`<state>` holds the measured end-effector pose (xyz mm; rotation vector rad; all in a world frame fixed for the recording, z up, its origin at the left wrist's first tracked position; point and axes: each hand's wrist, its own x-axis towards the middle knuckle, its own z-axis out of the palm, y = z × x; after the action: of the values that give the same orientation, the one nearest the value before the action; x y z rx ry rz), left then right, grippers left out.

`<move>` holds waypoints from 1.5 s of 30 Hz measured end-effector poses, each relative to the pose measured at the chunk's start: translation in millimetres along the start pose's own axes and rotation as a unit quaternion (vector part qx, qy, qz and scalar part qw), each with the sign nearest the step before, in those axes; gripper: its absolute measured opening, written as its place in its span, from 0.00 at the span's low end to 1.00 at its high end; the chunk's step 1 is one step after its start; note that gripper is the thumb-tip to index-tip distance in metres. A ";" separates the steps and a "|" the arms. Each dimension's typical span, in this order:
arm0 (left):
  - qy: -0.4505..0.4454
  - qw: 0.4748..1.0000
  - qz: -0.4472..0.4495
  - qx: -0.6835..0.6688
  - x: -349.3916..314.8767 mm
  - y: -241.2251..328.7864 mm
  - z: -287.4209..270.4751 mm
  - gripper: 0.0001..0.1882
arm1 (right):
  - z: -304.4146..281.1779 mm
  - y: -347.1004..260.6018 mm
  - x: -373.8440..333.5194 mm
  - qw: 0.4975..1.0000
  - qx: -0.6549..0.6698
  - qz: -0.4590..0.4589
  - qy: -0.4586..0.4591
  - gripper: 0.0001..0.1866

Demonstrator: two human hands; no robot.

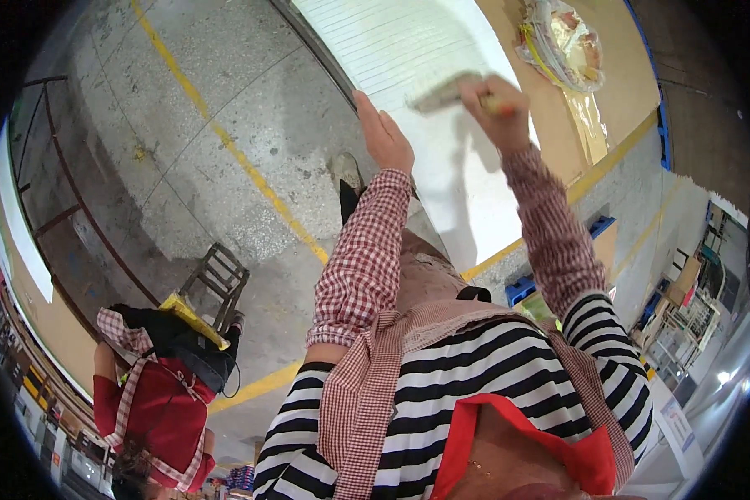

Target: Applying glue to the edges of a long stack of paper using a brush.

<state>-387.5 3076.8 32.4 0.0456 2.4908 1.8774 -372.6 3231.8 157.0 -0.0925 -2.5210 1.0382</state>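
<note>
My right hand (507, 117) grips the handle of a wide flat brush (440, 92), blurred by motion, above the white sheet (350, 27). Glossy wet-looking stripes run across the far part of that sheet. With its fingers stretched out, my left hand (385, 140) rests at the sheet's left edge and holds nothing. To the right of the sheet, on a brown board (621, 62), stands a plastic-lined bowl (562, 48) with pale, smeared contents.
A shiny pale smear (587, 125) runs down the brown board below the bowl. A person in red (162, 408) works at another long table at lower left, beside a dark metal stool (217, 283). Yellow lines (242, 175) mark the concrete floor. Blue pallets (521, 289) show at right.
</note>
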 end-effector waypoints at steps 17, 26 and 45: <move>-0.012 1.000 0.010 0.019 2.8 -2.4 1.5 0.27 | -69.0 56.1 -53.7 0.971 -0.004 0.238 0.006 0.10; -0.011 1.000 0.012 0.009 3.4 -2.9 3.8 0.28 | -62.4 41.6 8.0 0.960 0.141 0.218 0.101 0.09; 0.026 0.998 -0.041 -0.042 10.8 -7.4 6.4 0.29 | -151.6 49.3 -72.6 0.841 0.431 0.299 0.132 0.11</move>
<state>-398.1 3081.3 23.5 -0.1076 2.4024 1.9729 -250.8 3352.0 194.7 -0.7252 -1.5785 2.1304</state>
